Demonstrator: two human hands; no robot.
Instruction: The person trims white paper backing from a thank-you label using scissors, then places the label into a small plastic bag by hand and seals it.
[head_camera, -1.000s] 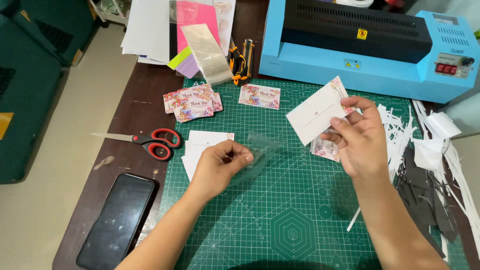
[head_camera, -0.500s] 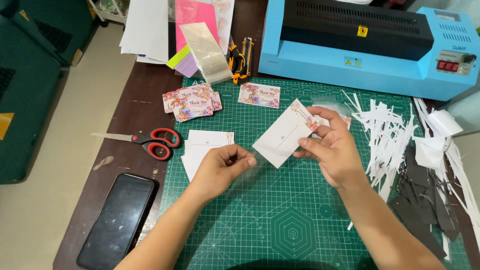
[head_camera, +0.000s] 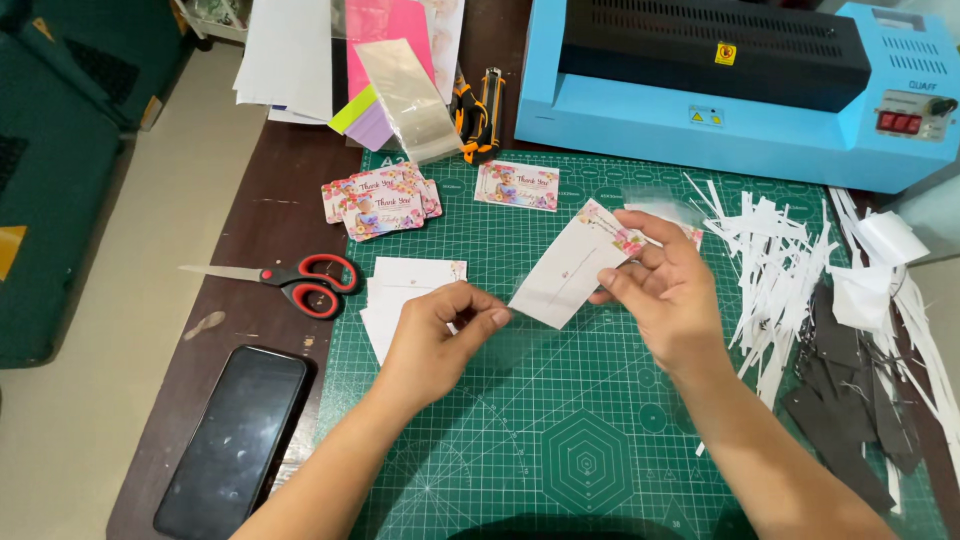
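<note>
One laminator (head_camera: 735, 85), one scissors (head_camera: 300, 282), one phone (head_camera: 232, 440), one utility knife (head_camera: 478, 112), two hands (head_camera: 435, 340).

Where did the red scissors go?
The red-handled metal scissors lie on the brown table's left side, just left of the green cutting mat, above the black phone.

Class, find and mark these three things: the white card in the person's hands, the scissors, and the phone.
white card (head_camera: 570, 275), head view, on its blank middle.
scissors (head_camera: 318, 285), head view, on the red handles.
phone (head_camera: 235, 440), head view, on the dark screen.
</note>
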